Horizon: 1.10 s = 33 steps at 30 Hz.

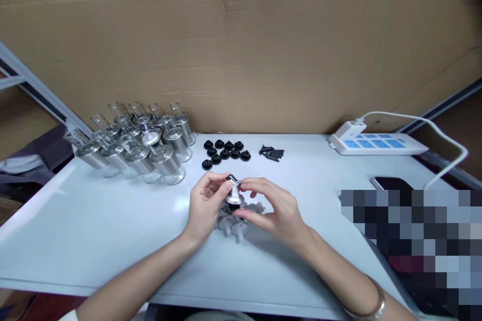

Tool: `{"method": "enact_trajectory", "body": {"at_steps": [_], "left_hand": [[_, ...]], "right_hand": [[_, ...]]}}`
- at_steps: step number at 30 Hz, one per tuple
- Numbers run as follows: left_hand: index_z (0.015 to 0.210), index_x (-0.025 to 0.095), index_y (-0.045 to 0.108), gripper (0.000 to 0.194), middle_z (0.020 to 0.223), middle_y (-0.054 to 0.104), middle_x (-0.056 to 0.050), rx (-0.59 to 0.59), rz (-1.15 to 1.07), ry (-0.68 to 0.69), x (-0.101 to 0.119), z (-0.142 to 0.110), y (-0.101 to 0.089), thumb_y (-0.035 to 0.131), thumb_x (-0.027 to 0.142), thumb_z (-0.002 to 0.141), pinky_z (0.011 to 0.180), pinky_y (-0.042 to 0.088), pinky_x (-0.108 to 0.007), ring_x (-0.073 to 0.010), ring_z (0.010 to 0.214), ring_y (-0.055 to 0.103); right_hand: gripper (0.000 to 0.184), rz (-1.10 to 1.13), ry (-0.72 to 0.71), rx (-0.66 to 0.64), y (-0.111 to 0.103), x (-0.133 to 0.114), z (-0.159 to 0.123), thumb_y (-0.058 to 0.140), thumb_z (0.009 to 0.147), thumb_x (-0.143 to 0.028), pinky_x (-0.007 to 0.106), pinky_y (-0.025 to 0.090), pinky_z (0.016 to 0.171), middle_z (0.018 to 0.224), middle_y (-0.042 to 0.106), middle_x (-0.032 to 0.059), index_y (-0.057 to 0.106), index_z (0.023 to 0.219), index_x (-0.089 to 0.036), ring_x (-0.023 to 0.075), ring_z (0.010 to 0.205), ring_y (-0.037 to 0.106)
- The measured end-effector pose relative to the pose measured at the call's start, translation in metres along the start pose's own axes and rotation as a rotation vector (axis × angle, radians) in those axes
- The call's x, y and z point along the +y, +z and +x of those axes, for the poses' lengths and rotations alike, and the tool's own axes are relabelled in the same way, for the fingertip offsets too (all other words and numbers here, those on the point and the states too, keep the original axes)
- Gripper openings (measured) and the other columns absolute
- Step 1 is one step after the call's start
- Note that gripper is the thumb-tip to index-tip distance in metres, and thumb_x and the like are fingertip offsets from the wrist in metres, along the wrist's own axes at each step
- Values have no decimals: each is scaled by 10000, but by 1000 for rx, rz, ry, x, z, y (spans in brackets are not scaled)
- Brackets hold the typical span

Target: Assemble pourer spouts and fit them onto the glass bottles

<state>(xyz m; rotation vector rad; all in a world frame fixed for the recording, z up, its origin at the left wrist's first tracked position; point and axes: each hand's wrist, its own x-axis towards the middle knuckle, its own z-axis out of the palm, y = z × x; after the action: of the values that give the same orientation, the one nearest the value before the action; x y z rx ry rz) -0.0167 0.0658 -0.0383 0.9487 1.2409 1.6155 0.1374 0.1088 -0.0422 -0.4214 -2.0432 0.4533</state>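
My left hand (205,205) pinches a small silver funnel-shaped metal spout (234,192) near its top, over the middle of the white table (94,240). My right hand (273,208) curls round the same spout from the right, fingertips at its tip and base. Beneath both hands lies a small pile of similar grey spout parts (235,225). Several black rubber caps (225,152) sit in a cluster behind the hands. A little heap of black screws (271,152) lies to their right.
A group of glass bottles with silver tops (139,145) lies at the back left. A white power strip (376,142) with a cable sits at the back right, a dark phone (391,183) in front of it. A cardboard wall (241,44) stands behind the table.
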Motion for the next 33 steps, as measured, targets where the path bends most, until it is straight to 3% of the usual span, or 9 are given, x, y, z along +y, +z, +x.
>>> {"method": "enact_trajectory", "body": {"at_steps": [7, 11, 17, 21, 23, 26, 27, 29, 33], "left_hand": [[761, 156, 658, 272, 653, 661, 2, -12, 38, 18, -1, 1, -2, 786, 372, 659, 583, 492, -212, -110, 604, 604], [791, 165, 653, 213, 662, 657, 5, -23, 103, 75, -4, 2, -6, 746, 340, 714, 595, 496, -219, -117, 616, 615], [875, 210, 685, 73, 835, 718, -41, -115, 378, 484, -8, -2, -10, 651, 248, 821, 722, 523, -270, -161, 778, 667], [954, 247, 659, 118, 915, 706, -50, -198, 634, 802, 4, 10, -20, 606, 252, 849, 827, 516, -346, -202, 892, 650], [968, 256, 630, 160, 975, 661, -52, 28, 713, 957, 14, 23, -32, 612, 329, 826, 883, 488, -385, -224, 961, 615], [1016, 227, 530, 256, 1065, 541, -55, 670, 551, 1121, 28, 51, -61, 545, 388, 817, 859, 468, -383, -223, 1013, 551], [1060, 217, 497, 278, 1108, 514, -63, 785, 490, 1097, 31, 60, -72, 525, 345, 815, 876, 457, -385, -220, 1042, 534], [1033, 205, 472, 267, 1095, 509, -68, 854, 424, 1009, 34, 78, -95, 548, 225, 778, 914, 435, -365, -202, 1041, 527], [1009, 198, 455, 186, 1033, 558, -53, 788, 372, 785, 34, 97, -132, 525, 197, 836, 837, 474, -313, -164, 920, 575]], "right_hand": [[156, 116, 66, 76, 0, -1, 1, 713, 802, -304, 304, 599, 642, 814, 735, 84, 652, 899, -198, 187, 723, 707], [189, 178, 202, 46, 1, -4, 1, 732, 782, -303, 320, 604, 683, 845, 730, 72, 657, 924, -203, 190, 751, 703], [333, 357, 574, 4, 10, -7, -1, 772, 698, -406, 277, 597, 596, 817, 703, 45, 612, 897, -193, 155, 642, 678], [299, 364, 581, 59, 12, -4, -3, 756, 717, -338, 302, 595, 682, 835, 711, 50, 630, 948, -195, 176, 734, 687], [266, 333, 556, 97, 12, -1, -4, 731, 744, -325, 318, 586, 704, 844, 708, 51, 640, 960, -199, 176, 735, 675], [208, 319, 526, 148, 10, 2, -5, 694, 786, -332, 326, 566, 717, 845, 688, 47, 643, 944, -207, 169, 730, 644], [196, 327, 517, 163, 10, 3, -4, 684, 796, -338, 325, 558, 719, 844, 676, 45, 639, 937, -209, 166, 734, 632], [169, 332, 508, 195, 8, 4, -3, 673, 808, -351, 312, 537, 699, 799, 636, 30, 627, 892, -211, 159, 720, 600], [198, 312, 506, 259, 6, 5, -1, 671, 808, -388, 284, 477, 638, 711, 538, 1, 586, 785, -211, 147, 675, 519]]}}
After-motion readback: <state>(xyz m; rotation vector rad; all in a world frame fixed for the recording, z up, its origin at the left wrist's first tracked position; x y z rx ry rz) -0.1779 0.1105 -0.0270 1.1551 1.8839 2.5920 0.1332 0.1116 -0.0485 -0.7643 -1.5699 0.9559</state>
